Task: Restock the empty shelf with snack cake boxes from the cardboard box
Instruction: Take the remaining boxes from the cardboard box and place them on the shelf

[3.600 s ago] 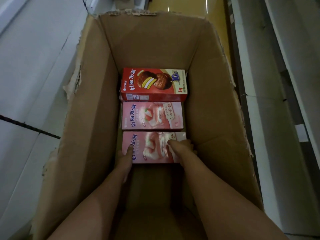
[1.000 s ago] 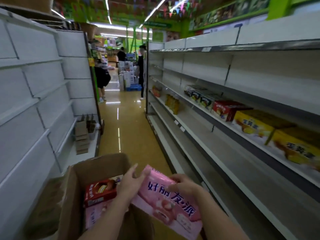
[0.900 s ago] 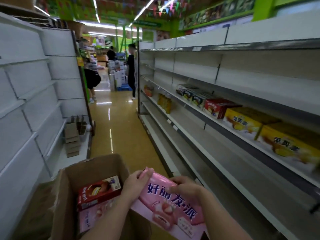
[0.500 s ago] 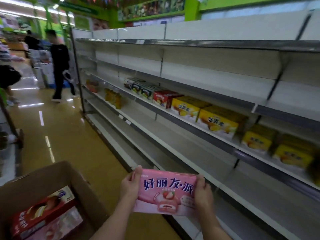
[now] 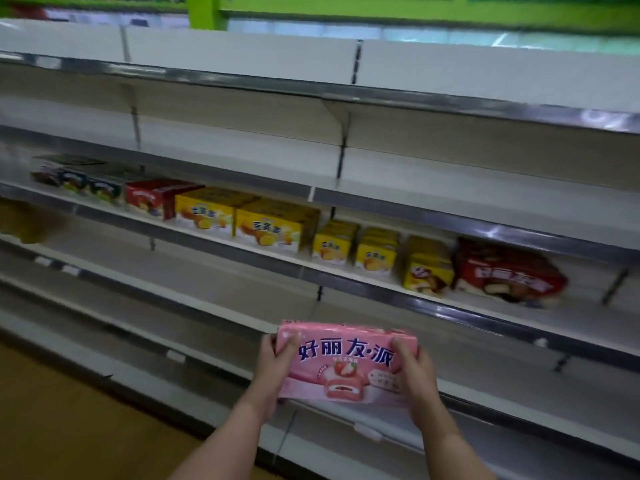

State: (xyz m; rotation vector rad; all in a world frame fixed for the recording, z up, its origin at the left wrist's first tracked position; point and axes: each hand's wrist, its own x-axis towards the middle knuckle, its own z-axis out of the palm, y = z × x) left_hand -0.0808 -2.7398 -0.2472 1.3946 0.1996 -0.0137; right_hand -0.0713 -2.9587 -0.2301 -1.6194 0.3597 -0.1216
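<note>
1. Pink snack cake box [image 5: 346, 363]: held upright in mid-air in front of the shelving, printed face toward the camera, long side level. It shows blue characters above a strawberry and a filled cake.
2. Left hand [image 5: 277, 370]: grasps the left end of the pink box, thumb on the front face, the other fingers hidden behind it.
3. Right hand [image 5: 414, 375]: grasps the right end of the pink box in the same way, thumb curled over the front edge.
4. Bare shelf [image 5: 214, 292]: white board with a grey front rail, running left to right just beyond the held box; the box does not touch it.
5. Stocked shelf [image 5: 349, 277]: one level above the bare shelf. From left to right it carries dark boxes [image 5: 78, 183], a red box [image 5: 152, 199], two large yellow boxes [image 5: 239, 220], smaller yellow boxes [image 5: 353, 247], a tilted yellow box [image 5: 427, 268] and a blurred red pack [image 5: 509, 271].
6. Upper shelves [image 5: 242, 98]: white boards above the stocked level.
7. Floor [image 5: 69, 427]: yellow-brown, at near left.
</note>
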